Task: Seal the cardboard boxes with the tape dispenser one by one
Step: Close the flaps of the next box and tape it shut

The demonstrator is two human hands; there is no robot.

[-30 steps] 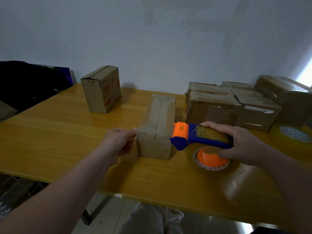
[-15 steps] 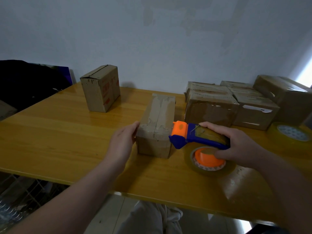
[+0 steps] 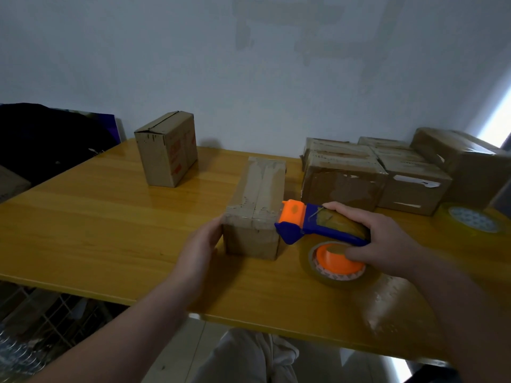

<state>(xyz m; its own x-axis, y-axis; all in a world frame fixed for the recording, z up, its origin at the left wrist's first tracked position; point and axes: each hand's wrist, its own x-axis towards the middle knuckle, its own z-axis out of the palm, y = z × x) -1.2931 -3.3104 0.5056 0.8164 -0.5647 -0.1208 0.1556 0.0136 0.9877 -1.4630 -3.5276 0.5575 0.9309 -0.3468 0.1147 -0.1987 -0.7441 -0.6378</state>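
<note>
One table (image 3: 96, 217): yellow wood with a glossy top; its near edge crosses the low part of the view.
Wall (image 3: 249, 78): plain and pale, directly behind the far edge of the table.
Dark shape (image 3: 41, 139): beside the left end of the table; I cannot tell what it is.
Wire rack (image 3: 41, 313): below the table, on the left.
Far-left box (image 3: 166, 150): stands alone and upright at the back left, with red print on its side. It is well apart from both my hands.
Right boxes (image 3: 343, 178): several cardboard boxes packed close together at the back right, near the wall.
Spare roll (image 3: 472, 223): a roll of tape lying flat near the right edge, just in front of those boxes.
Centre box (image 3: 257, 205): long and narrow, its short end turned to me, with shiny tape along the top seam.
Left hand (image 3: 201, 244): its fingers (image 3: 217, 228) are straight and together, laid flat against the left face of the centre box, near the front corner.
Right hand (image 3: 387, 239): fingers curled over the blue handle and thumb on the orange hub, gripping the tape dispenser.
Tape dispenser (image 3: 312, 225): blue body with its tape roll below; its orange head is at the right top edge of the centre box, near the front corner. I cannot tell whether it touches.
</note>
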